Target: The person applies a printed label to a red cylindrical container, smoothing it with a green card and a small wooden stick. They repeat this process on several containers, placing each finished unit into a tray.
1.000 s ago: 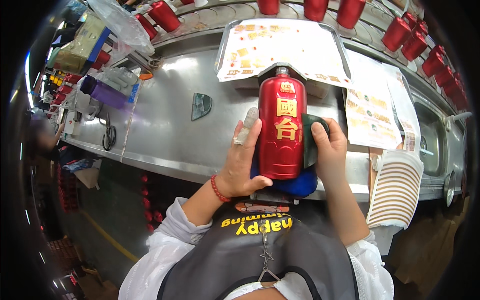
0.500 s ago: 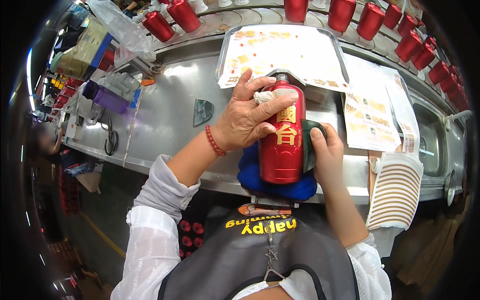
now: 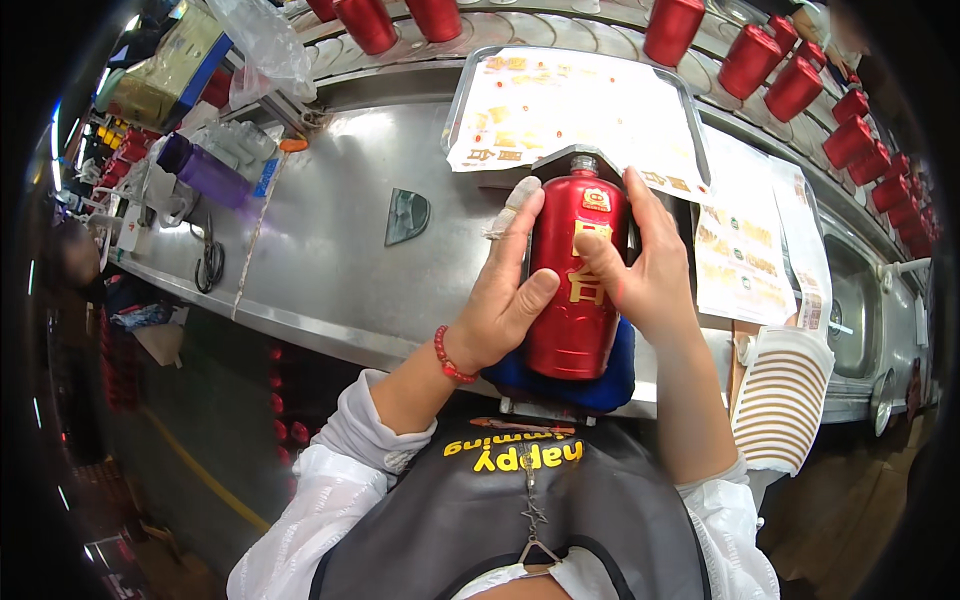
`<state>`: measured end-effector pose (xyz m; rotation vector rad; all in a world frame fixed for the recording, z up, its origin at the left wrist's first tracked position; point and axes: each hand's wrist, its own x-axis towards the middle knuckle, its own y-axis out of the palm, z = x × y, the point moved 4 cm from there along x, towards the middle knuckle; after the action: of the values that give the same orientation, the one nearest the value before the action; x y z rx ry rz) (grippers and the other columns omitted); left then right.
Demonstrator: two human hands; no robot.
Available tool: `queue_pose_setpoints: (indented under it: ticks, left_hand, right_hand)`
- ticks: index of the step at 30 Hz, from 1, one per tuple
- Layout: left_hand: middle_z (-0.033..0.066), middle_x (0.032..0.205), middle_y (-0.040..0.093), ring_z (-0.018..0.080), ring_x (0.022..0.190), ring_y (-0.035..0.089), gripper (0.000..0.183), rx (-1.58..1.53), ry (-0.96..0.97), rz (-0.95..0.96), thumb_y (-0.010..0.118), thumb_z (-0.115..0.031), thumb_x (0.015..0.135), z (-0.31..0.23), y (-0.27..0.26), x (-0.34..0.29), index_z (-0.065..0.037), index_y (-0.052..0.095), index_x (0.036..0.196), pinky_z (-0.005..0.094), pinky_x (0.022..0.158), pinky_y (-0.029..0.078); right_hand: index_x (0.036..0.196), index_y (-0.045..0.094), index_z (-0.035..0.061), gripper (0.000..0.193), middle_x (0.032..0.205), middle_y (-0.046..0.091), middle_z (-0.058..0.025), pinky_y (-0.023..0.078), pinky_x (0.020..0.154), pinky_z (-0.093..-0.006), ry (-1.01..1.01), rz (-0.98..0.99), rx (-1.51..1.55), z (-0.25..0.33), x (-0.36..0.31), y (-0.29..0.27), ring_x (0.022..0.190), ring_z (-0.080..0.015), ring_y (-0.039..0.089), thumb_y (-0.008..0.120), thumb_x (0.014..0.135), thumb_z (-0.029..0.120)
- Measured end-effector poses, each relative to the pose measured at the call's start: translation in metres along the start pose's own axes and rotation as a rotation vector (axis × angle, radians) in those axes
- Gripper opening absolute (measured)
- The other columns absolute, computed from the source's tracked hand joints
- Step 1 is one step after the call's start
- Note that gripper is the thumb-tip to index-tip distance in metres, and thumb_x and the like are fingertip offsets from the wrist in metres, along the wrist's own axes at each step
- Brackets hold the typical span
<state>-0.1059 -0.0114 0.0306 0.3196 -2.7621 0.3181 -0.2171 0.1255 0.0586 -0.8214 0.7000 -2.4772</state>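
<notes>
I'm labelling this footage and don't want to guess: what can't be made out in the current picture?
All in the head view:
- Far side of the red bottle: faces away from the camera.
- Part of the gold lettering: covered by the thumb of the right hand.
- Tray floor: mostly hidden by the white sheet.
- Top of a background bottle: cut off by the upper edge.
- Person at left: blurred.

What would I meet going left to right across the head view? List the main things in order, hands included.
Purple bottle → flat green piece → left hand → red bottle → right hand → striped white sheet → sink
</notes>
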Motion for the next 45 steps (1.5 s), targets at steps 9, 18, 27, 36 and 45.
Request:
queue_pose_setpoints:
  ticks: [9,18,27,36,45]
  left_hand:
    - [0.0257,0.164,0.016,0.0334,0.154,0.017,0.081,0.032,-0.003,0.037,0.049,-0.040,0.105,0.005,-0.002,0.000,0.009,0.011,0.157,0.0392,0.123,0.015]
    - [0.0154,0.145,0.045,0.0221,0.137,0.042,0.052,-0.130,-0.008,-0.088,0.051,-0.027,0.103,0.020,-0.020,0.018,0.003,0.038,0.144,0.0365,0.116,0.030]
    - [0.0100,0.130,0.053,0.0151,0.119,0.052,0.037,-0.302,-0.115,-0.047,0.055,-0.008,0.098,0.003,-0.017,0.049,0.000,0.047,0.133,0.0319,0.105,0.042]
    - [0.0089,0.120,0.057,0.0157,0.106,0.057,0.033,-0.288,-0.057,-0.122,0.059,-0.004,0.092,-0.004,-0.015,0.047,0.000,0.053,0.124,0.0336,0.097,0.048]
    - [0.0067,0.118,0.060,0.0137,0.113,0.056,0.027,-0.146,-0.118,0.034,0.057,-0.010,0.098,0.001,-0.021,0.063,0.000,0.055,0.123,0.0313,0.100,0.045]
  right_hand:
    - [0.135,0.054,-0.0059,0.057,0.131,0.060,-0.0222,0.041,0.106,-0.0408,0.141,0.078,0.408,-0.014,0.004,0.003,0.123,-0.0331,0.054,0.070,0.091,0.025]
    - [0.137,0.054,-0.0031,0.038,0.117,0.068,-0.0119,0.057,0.074,-0.0241,0.175,-0.047,0.643,-0.012,0.011,-0.041,0.098,-0.0123,0.065,0.057,0.100,0.003]
    - [0.108,0.063,0.0006,0.018,0.094,0.068,-0.0067,0.053,0.074,-0.0235,0.252,0.381,0.461,-0.011,0.062,-0.045,0.082,-0.0101,0.066,0.062,0.093,0.012]
    - [0.109,0.064,0.0016,0.020,0.095,0.067,-0.0028,0.050,0.078,-0.0220,0.290,0.445,0.569,-0.016,0.066,-0.041,0.085,-0.0072,0.061,0.066,0.093,0.015]
    - [0.109,0.065,0.0012,0.022,0.095,0.066,-0.0013,0.049,0.077,-0.0225,0.185,0.460,0.529,-0.009,0.064,-0.036,0.086,-0.0065,0.058,0.066,0.094,0.017]
